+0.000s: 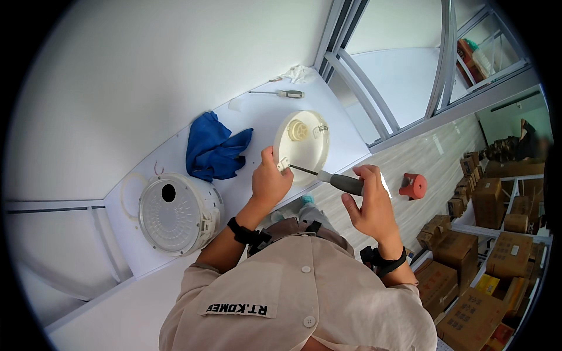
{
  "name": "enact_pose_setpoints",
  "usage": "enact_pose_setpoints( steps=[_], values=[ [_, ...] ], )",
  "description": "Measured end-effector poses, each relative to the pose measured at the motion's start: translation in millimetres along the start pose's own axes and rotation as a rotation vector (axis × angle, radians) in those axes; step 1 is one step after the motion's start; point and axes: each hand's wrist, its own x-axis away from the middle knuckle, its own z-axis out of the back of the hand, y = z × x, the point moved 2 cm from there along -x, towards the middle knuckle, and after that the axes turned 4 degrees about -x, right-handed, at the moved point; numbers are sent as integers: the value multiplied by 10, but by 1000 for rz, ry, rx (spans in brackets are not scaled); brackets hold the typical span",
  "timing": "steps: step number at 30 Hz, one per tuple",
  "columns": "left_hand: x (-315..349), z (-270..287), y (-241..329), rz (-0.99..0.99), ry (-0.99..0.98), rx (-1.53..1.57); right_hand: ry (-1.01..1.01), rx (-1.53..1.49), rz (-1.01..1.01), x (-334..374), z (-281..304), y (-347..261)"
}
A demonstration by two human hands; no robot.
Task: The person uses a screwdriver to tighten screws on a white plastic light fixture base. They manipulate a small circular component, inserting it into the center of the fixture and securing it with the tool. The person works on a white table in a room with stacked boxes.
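My left hand grips the rim of a round cream-white lid, tilted up over the table edge with its hollow side showing. Inside the lid sits a round slotted fitting. In my right hand is a screwdriver with a grey handle, fingers around its rear end. The shaft points left, its tip at a small white block on the lid's rim, beside my left fingers. Whether the tip sits in a screw is too small to tell.
On the white table lie a blue cloth, a second screwdriver and a crumpled white cloth. A round white appliance stands at left, a pale ring beside it. Right: a red stool and cardboard boxes.
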Motion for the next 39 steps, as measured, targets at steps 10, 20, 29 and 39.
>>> enact_pose_setpoints(
  steps=[10, 20, 29, 39],
  values=[
    [37, -23, 5, -32, 21, -35, -182, 95, -213, 49, -4, 21],
    [59, -60, -28, -38, 29, -29, -295, 104, -272, 110, 22, 90],
    [72, -75, -51, -30, 41, -10, -155, -46, -228, 98, -50, 155],
    [33, -31, 9, 18, 26, 18, 36, -201, 111, 16, -76, 151]
  ],
)
